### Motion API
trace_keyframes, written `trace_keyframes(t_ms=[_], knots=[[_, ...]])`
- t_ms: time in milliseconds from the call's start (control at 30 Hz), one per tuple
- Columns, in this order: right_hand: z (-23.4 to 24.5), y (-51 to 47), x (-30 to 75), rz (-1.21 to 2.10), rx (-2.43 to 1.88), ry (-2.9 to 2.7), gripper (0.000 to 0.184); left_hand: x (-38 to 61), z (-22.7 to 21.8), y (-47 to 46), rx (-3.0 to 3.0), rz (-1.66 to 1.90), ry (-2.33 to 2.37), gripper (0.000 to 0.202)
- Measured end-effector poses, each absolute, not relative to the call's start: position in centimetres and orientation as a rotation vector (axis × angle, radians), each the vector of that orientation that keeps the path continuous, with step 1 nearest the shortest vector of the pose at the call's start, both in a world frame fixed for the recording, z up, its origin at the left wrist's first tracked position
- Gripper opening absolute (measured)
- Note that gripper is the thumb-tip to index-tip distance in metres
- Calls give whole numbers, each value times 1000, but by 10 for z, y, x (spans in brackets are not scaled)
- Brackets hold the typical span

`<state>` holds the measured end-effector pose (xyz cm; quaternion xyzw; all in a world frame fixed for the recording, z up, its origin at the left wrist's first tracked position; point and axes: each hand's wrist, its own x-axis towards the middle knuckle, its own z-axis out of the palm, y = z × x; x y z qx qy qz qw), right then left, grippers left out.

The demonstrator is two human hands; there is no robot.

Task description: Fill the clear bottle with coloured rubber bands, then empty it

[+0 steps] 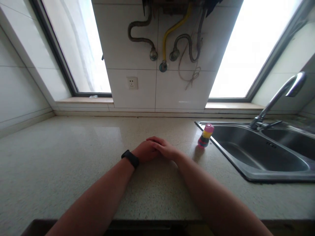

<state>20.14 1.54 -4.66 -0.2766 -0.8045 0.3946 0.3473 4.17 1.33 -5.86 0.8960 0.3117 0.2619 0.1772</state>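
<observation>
Both hands meet on the speckled stone counter [73,157], in the middle of the view. My left hand [144,151], a black band [130,159] at its wrist, lies lowest, with its fingers mostly hidden. Across the back of it rests my right hand [165,148], its fingers stretched out and lying flat. No object shows in either hand. Right of them stands a small bottle [206,135] with a pink top and yellow, dark and pinkish bands. It leans slightly in the view and is apart from my right hand.
A double steel sink [242,168] with a curved chrome tap [280,93] is set into the counter at right, its rim close beside the bottle. On the tiled back wall are a socket [132,83], a yellow pipe [168,32] and grey hoses [140,23]. Windows flank it.
</observation>
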Motion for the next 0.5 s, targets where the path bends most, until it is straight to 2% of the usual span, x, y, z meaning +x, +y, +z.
trace_keyframes(t_ms=[333, 500], knots=[[-41, 11, 200, 1077, -674, -2014, 37, 54, -58, 10, 2755, 669, 812, 35], [-35, 4, 202, 1116, -653, -2049, 34, 59, -54, -3, 2448, 686, 823, 24]])
